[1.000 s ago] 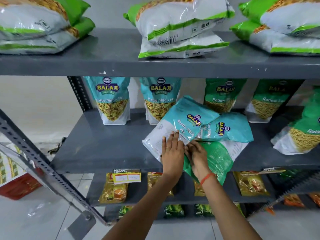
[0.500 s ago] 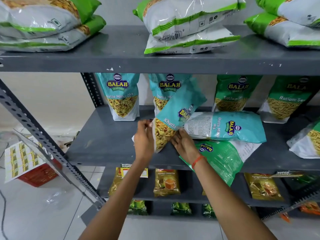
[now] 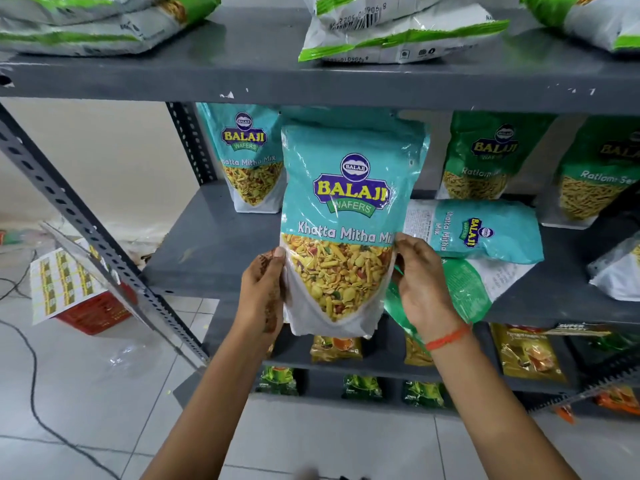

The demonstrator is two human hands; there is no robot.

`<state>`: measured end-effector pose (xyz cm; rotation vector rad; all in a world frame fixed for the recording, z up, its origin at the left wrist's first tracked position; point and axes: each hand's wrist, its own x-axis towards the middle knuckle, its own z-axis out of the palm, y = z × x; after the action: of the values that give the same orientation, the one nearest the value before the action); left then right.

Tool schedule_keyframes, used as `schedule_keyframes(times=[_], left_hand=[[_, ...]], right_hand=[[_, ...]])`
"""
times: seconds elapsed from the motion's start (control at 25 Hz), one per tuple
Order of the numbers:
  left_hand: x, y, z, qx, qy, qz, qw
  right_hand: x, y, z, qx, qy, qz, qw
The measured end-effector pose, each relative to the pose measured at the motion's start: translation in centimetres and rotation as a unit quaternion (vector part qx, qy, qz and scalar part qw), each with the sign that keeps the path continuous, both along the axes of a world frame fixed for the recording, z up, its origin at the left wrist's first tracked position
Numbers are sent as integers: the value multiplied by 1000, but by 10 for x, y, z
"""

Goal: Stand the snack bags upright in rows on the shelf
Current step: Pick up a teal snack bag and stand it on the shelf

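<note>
I hold a teal Khatta Mitha Mix bag upright in front of the grey middle shelf. My left hand grips its lower left edge and my right hand grips its lower right edge. Its bottom hangs below the shelf's front lip. Behind it a second teal bag lies flat on top of a flat green bag. One teal bag stands upright at the back left. Green Ratlami Sev bags stand at the back right.
Large green-and-white bags lie on the top shelf. Small packets line the lower shelves. A slanted perforated metal post crosses at the left, with a red crate and cables on the tiled floor. Another bag leans at far right.
The teal bag went from lying tilted on the pile to being lifted and turned upright, front face toward me. My hands shifted to its lower sides.
</note>
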<state>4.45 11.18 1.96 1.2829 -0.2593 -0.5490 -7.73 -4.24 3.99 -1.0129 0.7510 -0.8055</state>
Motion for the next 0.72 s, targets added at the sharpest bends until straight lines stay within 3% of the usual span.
schedule_keyframes(times=[0.24, 0.48, 0.72], left_hand=[[-15, 7, 4, -41, 26, -4, 999], [23, 32, -11, -5, -41, 50, 998], [98, 58, -22, 146, -129, 184, 963]], right_hand=[[-8, 3, 8, -30, -27, 1, 999], [39, 19, -11, -53, -16, 40, 998], [137, 57, -41, -82, -32, 11, 996]])
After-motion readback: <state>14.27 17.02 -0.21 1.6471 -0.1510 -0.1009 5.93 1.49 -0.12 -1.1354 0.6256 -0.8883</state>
